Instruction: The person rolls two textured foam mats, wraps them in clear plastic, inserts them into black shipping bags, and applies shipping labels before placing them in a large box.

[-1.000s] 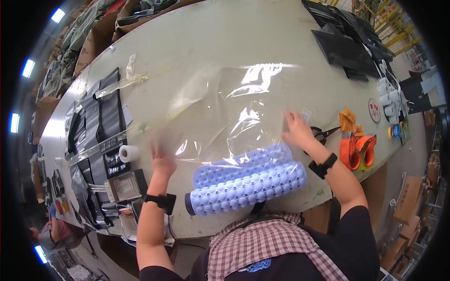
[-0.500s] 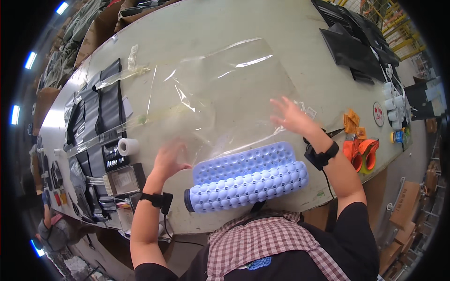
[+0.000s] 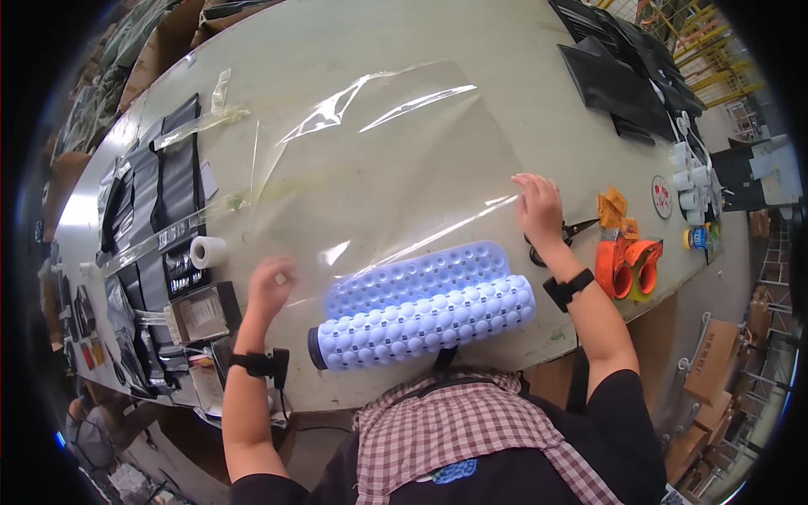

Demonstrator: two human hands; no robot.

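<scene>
A light blue bath mat [image 3: 429, 324] with rounded bumps lies partly rolled at the table's near side, with a dark round end showing at its left. Its flat flap reaches beneath the near edge of a clear plastic sheet [image 3: 404, 160]; whether this is a bag I cannot tell. My left hand [image 3: 271, 286], slightly blurred, is closed at the sheet's near left corner, left of the mat. At the near right corner, my right hand [image 3: 540, 210] pinches the same edge, which runs fairly straight between both hands.
Black plastic bags [image 3: 172, 181] lie at the left beside a white roll [image 3: 209, 252] and a small box [image 3: 202, 316]. Right of my right hand are black scissors [image 3: 581, 227] and orange-handled tools [image 3: 627, 268]. More black bags [image 3: 619, 80] lie far right, near white rolls [image 3: 692, 178].
Both hands were spread and apart from the sheet's corners; now they have closed on its near edge. That edge has been drawn straighter over the mat's flap. The whole view has shifted slightly.
</scene>
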